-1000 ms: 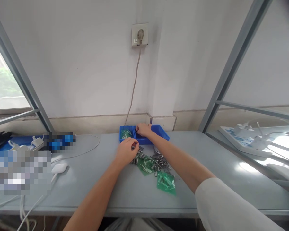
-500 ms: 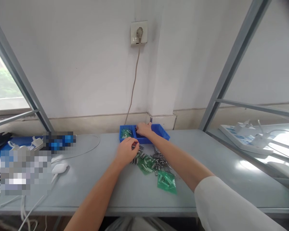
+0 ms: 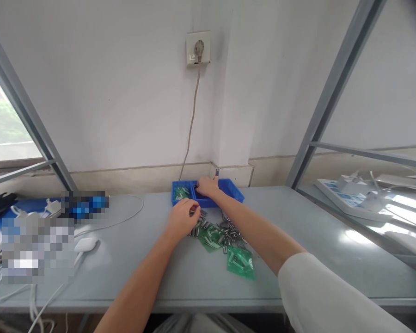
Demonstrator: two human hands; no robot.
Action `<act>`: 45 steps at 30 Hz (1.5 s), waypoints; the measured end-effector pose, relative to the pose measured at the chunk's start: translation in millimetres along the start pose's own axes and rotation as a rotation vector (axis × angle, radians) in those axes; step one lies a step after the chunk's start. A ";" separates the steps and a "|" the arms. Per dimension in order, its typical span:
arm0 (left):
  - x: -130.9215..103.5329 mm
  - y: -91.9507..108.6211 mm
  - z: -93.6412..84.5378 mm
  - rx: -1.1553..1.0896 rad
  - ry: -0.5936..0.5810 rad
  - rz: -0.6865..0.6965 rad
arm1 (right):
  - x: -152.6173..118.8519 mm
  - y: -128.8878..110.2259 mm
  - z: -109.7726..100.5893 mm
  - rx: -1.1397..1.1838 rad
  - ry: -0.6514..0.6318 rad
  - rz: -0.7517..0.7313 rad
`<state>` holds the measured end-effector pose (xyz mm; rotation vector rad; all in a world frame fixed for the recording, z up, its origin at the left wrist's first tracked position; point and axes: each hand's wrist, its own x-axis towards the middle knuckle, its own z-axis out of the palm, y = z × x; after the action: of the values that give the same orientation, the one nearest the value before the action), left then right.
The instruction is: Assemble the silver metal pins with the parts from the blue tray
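Note:
My left hand (image 3: 183, 217) is curled with its fingertips together at the left side of a pile of small metal parts (image 3: 230, 232). What it pinches, if anything, is too small to name. My right hand (image 3: 207, 186) reaches into the middle of a blue divided tray (image 3: 234, 190), fingers bent down; its fingertips and anything in them are hidden. Green bags with metal pieces lie in the tray's left compartment (image 3: 181, 192). One green bag (image 3: 211, 237) lies among the loose parts, and another green bag (image 3: 240, 262) is nearer to me.
At the left are white cables, a white adapter (image 3: 86, 243) and blurred-out items. A power strip (image 3: 353, 196) lies at the right behind the grey metal frame (image 3: 327, 106). A cord (image 3: 193, 111) runs from the wall socket (image 3: 198, 49) down behind the tray.
Both hands stay in nearly the same place and pose. The view has shifted very slightly; the parts, bags and tray have not visibly moved.

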<state>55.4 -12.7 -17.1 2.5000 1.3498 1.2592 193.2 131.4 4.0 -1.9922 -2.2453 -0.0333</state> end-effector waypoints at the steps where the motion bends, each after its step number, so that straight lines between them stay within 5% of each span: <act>1: 0.0 0.0 0.0 -0.002 -0.002 0.002 | 0.0 0.1 0.3 -0.002 0.000 0.000; 45: -0.6 -0.8 1.4 0.006 -0.021 0.004 | 0.0 -0.9 3.4 -0.001 0.016 -0.025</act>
<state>55.6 -12.2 -18.7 2.5134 1.3473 1.2279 192.0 131.6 0.7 -1.9571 -2.2604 -0.0527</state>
